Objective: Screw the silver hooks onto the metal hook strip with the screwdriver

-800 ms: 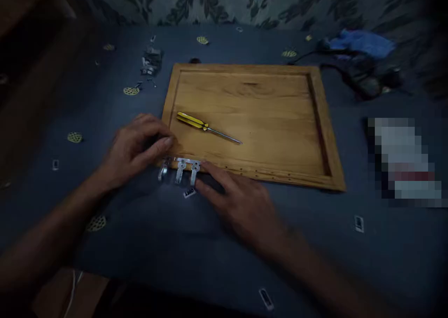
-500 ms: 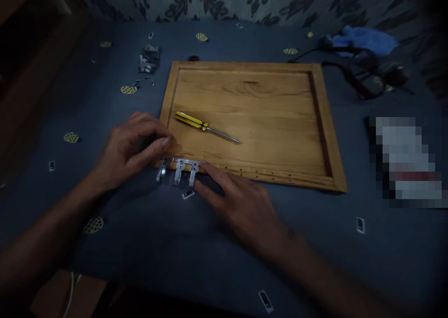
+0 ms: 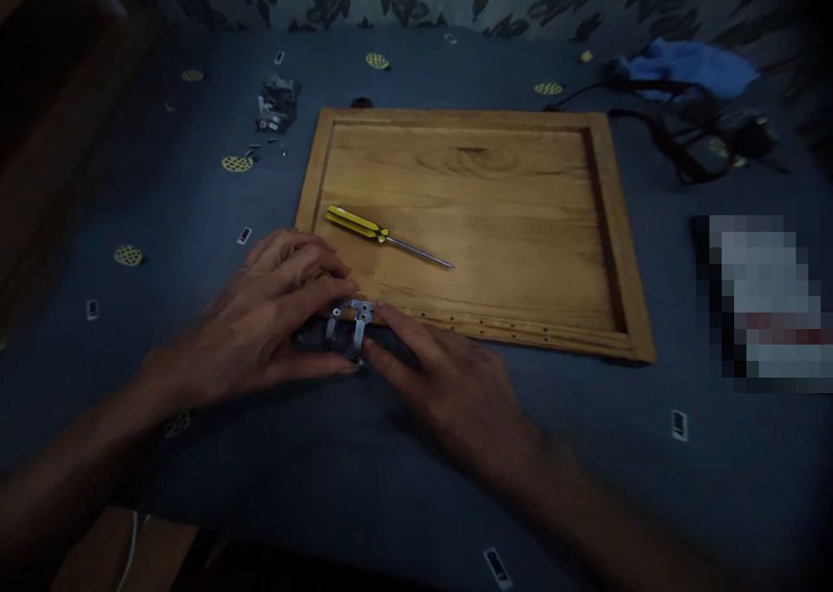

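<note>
A silver metal hook strip [image 3: 362, 314] with curved prongs sits at the near left edge of a framed wooden board [image 3: 534, 219]. My left hand [image 3: 266, 305] is closed over its left part, fingers above and thumb below, hiding one prong. At the right end, my right hand [image 3: 449, 375] pinches the strip between thumb and forefinger. Farther up the board lies a screwdriver [image 3: 383, 234] with a yellow and black handle, its tip pointing right. Small dark holes run along the board's near rail, right of my right fingertips.
Beyond the board's left corner lie a pile of metal fittings [image 3: 277, 106] and several small screws [image 3: 272, 142]. Dark-framed glasses [image 3: 690, 167] and a blue crumpled cloth [image 3: 696, 67] are at the back right. A blurred-out packet [image 3: 761, 288] lies at the right. Patterned blue cloth [image 3: 403, 479] covers the table.
My left hand has moved right and down from the board's left edge and closed over the hook strip's left part. My right hand stays at the right end.
</note>
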A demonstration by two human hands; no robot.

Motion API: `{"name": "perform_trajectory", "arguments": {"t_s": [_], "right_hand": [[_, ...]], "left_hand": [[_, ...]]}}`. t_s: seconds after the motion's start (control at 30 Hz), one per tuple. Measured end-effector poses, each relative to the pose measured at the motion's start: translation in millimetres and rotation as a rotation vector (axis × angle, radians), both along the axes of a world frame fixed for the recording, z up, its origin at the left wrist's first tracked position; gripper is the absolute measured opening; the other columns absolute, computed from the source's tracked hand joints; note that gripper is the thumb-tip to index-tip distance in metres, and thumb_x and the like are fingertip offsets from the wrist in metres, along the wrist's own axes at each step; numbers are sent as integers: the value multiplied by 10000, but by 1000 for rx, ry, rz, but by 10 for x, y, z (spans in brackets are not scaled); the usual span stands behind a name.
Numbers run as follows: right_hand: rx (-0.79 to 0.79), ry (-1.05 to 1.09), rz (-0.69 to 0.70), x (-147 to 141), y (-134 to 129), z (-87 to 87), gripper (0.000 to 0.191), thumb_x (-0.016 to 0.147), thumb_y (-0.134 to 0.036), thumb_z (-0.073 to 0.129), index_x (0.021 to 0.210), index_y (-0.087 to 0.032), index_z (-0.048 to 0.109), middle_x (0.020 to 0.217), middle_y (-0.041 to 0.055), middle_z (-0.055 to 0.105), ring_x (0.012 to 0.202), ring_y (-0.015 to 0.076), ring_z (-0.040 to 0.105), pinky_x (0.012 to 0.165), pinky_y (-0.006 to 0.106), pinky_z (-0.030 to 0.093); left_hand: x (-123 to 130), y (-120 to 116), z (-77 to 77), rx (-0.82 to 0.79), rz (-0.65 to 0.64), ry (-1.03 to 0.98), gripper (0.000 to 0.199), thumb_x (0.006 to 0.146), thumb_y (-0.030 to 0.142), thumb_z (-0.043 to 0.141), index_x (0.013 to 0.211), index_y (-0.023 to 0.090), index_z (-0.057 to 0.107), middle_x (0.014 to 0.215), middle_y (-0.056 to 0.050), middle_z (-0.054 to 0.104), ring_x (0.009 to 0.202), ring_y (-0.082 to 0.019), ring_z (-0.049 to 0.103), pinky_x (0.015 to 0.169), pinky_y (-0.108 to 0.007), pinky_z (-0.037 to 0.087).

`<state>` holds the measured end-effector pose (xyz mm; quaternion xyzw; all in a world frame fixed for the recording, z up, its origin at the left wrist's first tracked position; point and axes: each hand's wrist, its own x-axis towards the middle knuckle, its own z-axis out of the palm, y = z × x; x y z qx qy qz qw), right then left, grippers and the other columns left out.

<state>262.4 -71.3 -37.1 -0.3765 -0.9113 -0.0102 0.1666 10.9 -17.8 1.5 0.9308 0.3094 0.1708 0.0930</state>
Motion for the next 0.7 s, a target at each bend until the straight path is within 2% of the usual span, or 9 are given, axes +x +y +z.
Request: {"name": "perform_trajectory", "arguments": {"t_s": [0.13,0.37,0.5,0.7], "right_hand": [[9,1,-13,-8,0,4,384,1044,-102,520,1282,-248,785,1443,94,751,926,186,776,741,298,611],[-4,-6,10,13,7,0,396,1042,-97,520,1329,-236,756,1462,102,737,914,188,770,757,311,628],[-12,-4,7,22,1,-7,397,1046,-93,515,1329,-243,750,1469,95,733,952,189,774,775,308,630],[-27,-6,7,15,5,-4,385,1062,-113,506,1338,-237,746,1466,103,732,939,195,773,769,321,627]], "left_hand": [[42,-26,-16,0,8,23,481,1071,597,576,1315,186,626,1258,-129,680,1226,-315,588,1070,-540,523],[67,-56,-62,-46,32,19,381,1086,547,573,1305,243,642,1282,-100,676,1276,-311,582,1093,-528,518],[70,-52,-74,-30,16,-13,362,1082,521,598,1274,218,644,1276,-110,679,1247,-301,585,1056,-516,530],[73,-64,-78,-107,40,-38,319,1070,500,636,1251,239,671,1286,-88,686,1258,-288,600,1087,-496,516]]}}
